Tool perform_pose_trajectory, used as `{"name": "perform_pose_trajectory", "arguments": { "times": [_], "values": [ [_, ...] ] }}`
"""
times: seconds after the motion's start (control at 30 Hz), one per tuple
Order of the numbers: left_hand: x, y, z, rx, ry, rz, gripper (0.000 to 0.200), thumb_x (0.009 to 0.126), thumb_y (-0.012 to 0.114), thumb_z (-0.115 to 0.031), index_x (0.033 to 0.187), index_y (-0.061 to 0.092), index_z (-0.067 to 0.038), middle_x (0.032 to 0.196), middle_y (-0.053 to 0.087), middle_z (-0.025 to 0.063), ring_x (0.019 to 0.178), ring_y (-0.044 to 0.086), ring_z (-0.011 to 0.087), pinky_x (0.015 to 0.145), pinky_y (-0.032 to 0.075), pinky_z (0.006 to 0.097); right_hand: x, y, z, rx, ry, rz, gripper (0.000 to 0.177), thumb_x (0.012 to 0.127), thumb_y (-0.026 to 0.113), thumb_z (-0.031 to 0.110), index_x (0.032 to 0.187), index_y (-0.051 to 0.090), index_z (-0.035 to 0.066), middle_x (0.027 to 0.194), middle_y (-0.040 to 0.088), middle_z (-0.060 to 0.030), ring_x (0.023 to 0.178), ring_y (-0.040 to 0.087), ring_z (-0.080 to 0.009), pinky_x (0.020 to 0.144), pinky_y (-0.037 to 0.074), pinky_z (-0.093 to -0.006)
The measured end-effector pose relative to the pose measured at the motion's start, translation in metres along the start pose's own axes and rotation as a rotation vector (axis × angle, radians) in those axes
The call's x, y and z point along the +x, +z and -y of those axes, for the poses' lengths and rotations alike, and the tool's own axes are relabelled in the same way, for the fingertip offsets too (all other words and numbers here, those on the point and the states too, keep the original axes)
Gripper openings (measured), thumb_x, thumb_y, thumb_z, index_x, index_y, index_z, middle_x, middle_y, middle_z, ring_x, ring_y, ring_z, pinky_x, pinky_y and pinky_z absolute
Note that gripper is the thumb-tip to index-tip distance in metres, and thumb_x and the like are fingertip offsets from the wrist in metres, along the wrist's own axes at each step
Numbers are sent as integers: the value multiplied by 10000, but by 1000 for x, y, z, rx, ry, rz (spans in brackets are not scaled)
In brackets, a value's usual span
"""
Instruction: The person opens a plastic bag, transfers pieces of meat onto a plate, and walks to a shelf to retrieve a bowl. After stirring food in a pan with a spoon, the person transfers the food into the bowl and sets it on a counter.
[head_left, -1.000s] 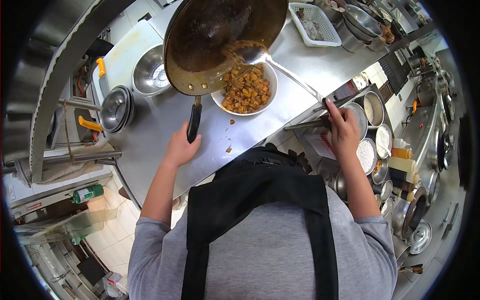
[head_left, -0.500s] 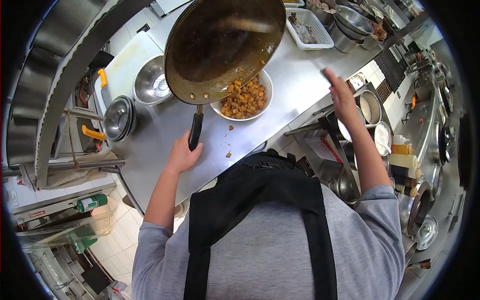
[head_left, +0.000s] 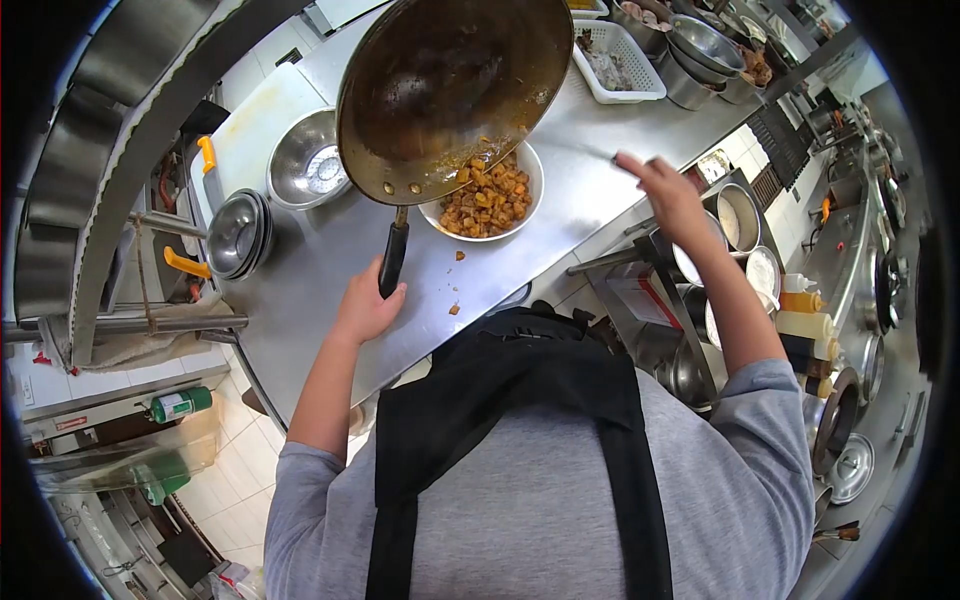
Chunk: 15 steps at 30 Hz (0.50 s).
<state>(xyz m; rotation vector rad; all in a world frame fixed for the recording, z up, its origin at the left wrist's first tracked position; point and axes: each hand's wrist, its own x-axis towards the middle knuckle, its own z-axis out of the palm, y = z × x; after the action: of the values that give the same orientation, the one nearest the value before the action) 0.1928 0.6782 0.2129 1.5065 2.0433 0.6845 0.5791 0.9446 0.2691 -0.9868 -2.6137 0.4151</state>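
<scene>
My left hand (head_left: 367,305) is closed around the black handle of a large wok (head_left: 450,90). The wok is tilted over a white bowl (head_left: 488,205) filled with brown diced food (head_left: 490,200), and some pieces cling to its lower edge. My right hand (head_left: 668,192) is raised to the right of the bowl, over the table's edge. It holds a thin utensil (head_left: 598,153), blurred by motion, that points toward the wok. A few bits of food (head_left: 455,309) lie on the steel table (head_left: 330,290) below the bowl.
Left of the wok are a steel bowl (head_left: 308,160), stacked bowls (head_left: 238,236) and a white cutting board (head_left: 262,110). A white basket (head_left: 620,65) and metal pots stand at the back right. Containers (head_left: 740,215) and sauce bottles (head_left: 805,322) are on the right.
My right hand has moved left toward the wok, with the utensil now extended to the left. The wok has shifted slightly right, still gripped by my left hand.
</scene>
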Motion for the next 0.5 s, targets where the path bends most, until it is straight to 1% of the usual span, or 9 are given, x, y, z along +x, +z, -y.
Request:
{"name": "perform_pose_trajectory", "arguments": {
  "times": [0.03, 0.13, 0.17, 0.2, 0.27, 0.3, 0.37, 0.4, 0.5],
  "values": [
    [-1, 1, 1, -1, -11, 1, 422, 803, 678, -216, 1119, 524, 17, 761, 612, 243, 720, 606, 437, 652, 475, 458, -8, 3, 3, -103, -58, 22, 557, 889, 509, -2, 1365, 536, 285, 908, 577, -119, 851, 595, -289, 783, 481, -380],
    [-4, 1, 0, 5, -48, 28, 422, 803, 678, -215, 1123, 528, 15, 778, 619, 242, 733, 610, 435, 663, 478, 460, -10, -1, -4, -18, -4, -68, 548, 887, 509, -2, 1356, 545, 280, 880, 575, -119, 849, 597, -288, 779, 482, -377],
    [-6, 1, -1, 4, -54, 29, 422, 803, 678, -215, 1123, 528, 15, 778, 619, 242, 733, 610, 435, 663, 478, 460, -3, -4, -7, 122, 33, -129, 538, 904, 495, -2, 1366, 534, 270, 893, 566, -131, 840, 590, -291, 781, 478, -365],
    [-6, 1, -3, -18, -41, 10, 421, 803, 678, -215, 1123, 530, 15, 778, 621, 240, 731, 612, 433, 664, 478, 458, 5, -5, -6, 161, 16, -274, 529, 917, 486, -1, 1377, 519, 258, 911, 556, -145, 833, 583, -296, 780, 474, -355],
    [-4, 1, -4, -39, -21, -12, 420, 803, 679, -214, 1123, 532, 14, 778, 623, 239, 729, 614, 430, 664, 479, 456, 21, -11, -6, 216, -11, -428, 516, 927, 490, 20, 1385, 509, 258, 916, 547, -148, 826, 572, -301, 778, 468, -347],
    [-4, 1, -3, -32, -23, -16, 421, 803, 679, -210, 1129, 532, 14, 774, 621, 236, 722, 614, 424, 661, 479, 450, 18, -10, -9, 216, -13, -432, 516, 927, 490, 20, 1385, 509, 258, 916, 547, -148, 826, 572, -301, 778, 468, -347],
    [-3, 0, 1, -24, -24, -24, 423, 804, 678, -206, 1134, 531, 14, 770, 619, 232, 715, 614, 419, 658, 479, 444, 1, 2, -24, 112, 94, -137, 524, 923, 505, 30, 1384, 512, 280, 896, 549, -132, 829, 573, -294, 780, 469, -351],
    [-2, 1, 4, -53, -43, -11, 420, 805, 678, -203, 1133, 530, 13, 772, 617, 230, 714, 613, 414, 659, 479, 440, -11, 9, -29, 14, 29, -84, 547, 905, 522, 29, 1379, 519, 301, 877, 552, -118, 832, 579, -290, 784, 471, -370],
    [-4, -4, 4, -80, -96, 1, 409, 808, 676, -199, 1125, 527, 11, 776, 614, 225, 715, 611, 407, 661, 479, 434, -30, 15, -25, -94, 34, -111, 552, 881, 544, 40, 1366, 532, 302, 869, 559, -105, 824, 589, -285, 748, 483, -392]
  ]
}}
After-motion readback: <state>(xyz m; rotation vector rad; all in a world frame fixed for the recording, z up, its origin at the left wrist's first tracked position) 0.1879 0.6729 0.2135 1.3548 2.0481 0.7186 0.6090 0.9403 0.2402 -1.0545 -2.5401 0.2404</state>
